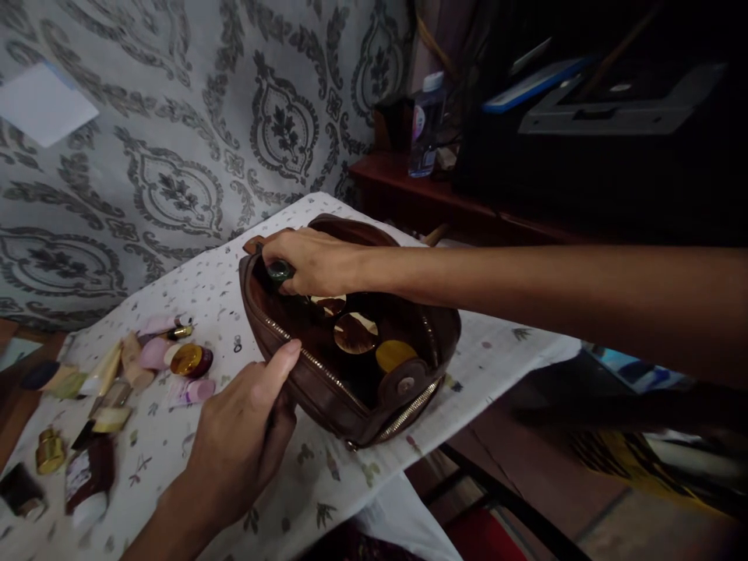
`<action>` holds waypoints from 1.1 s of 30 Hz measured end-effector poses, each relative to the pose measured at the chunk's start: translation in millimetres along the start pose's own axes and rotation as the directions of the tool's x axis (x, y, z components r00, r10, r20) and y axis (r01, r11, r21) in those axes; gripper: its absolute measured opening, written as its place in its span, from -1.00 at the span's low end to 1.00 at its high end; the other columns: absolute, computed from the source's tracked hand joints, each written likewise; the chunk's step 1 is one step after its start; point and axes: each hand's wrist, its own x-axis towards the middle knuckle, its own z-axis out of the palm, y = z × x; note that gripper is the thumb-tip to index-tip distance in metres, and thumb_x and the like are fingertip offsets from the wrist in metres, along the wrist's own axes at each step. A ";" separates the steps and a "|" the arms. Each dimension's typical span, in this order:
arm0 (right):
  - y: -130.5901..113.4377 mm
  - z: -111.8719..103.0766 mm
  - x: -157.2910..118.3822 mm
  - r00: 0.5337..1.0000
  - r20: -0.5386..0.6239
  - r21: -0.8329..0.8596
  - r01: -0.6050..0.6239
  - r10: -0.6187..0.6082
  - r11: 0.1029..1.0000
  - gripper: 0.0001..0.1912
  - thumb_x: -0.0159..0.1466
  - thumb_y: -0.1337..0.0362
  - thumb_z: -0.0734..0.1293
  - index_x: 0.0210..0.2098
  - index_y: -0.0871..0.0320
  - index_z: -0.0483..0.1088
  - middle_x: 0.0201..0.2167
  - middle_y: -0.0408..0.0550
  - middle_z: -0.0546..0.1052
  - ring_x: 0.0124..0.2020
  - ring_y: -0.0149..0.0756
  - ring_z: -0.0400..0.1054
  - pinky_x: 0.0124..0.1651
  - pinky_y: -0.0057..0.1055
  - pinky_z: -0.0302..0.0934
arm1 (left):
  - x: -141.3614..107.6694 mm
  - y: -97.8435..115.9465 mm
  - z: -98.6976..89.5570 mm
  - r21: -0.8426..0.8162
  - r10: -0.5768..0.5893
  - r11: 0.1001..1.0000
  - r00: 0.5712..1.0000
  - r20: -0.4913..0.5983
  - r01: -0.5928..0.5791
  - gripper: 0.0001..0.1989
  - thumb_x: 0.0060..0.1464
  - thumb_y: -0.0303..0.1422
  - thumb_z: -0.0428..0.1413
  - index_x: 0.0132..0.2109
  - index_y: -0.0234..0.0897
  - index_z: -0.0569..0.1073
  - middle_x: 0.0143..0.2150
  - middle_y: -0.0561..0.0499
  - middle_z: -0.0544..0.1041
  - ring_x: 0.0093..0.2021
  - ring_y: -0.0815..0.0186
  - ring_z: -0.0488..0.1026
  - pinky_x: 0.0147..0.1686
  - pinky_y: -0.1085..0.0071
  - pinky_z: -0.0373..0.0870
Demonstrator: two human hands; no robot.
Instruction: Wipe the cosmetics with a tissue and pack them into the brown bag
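Observation:
A brown zippered cosmetic bag (319,401) lies unzipped on the table, its mouth facing up. With thumb over the zippered rim and fingers curled against the outer side, my left hand (239,436) holds the near edge. My right hand (315,261) reaches into the far left end of the bag, closed around a small dark green, glossy container (280,271); its lower part is hidden. Inside the bag stand several round-topped containers: a shiny gold lid (356,333), another gold lid (329,304) partly under my right hand, and a yellow lid (396,356).
Loose cosmetics lie left of the bag, among them an amber-lidded jar (191,361), a pink sponge (154,353), a gold bottle (50,450) and a dark red bottle (89,475). A water bottle (426,125) stands on a reddish ledge behind. Patterned wall borders the table (327,514).

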 end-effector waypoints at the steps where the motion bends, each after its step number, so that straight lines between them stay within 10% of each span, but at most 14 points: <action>1: 0.3 0.1 0.0 1.000 -0.003 0.007 0.009 -0.009 1.000 -0.68 0.19 0.41 0.43 -0.05 0.13 0.48 0.01 -0.06 0.51 0.01 -0.23 0.36 -0.10 -0.46 0.15 | 0.9 0.4 -0.8 -0.002 0.012 1.000 1.000 -0.005 -0.012 -0.40 0.27 -0.51 -0.05 0.41 -0.23 0.05 -0.31 0.01 0.55 -0.36 0.31 0.52 -0.41 0.48 0.45; 33: -6.4 -11.3 -46.0 0.989 0.101 -0.098 0.114 -0.104 0.989 -0.76 0.25 0.37 0.39 -0.07 0.20 0.51 -0.28 -0.05 0.55 -0.27 -0.28 0.40 -0.27 -0.44 0.11 | -0.7 5.5 -13.9 0.043 0.006 0.999 0.999 0.031 -0.008 -0.44 0.29 -0.50 -0.13 0.40 -0.26 0.07 -0.29 0.00 0.55 -0.36 0.32 0.52 -0.41 0.46 0.44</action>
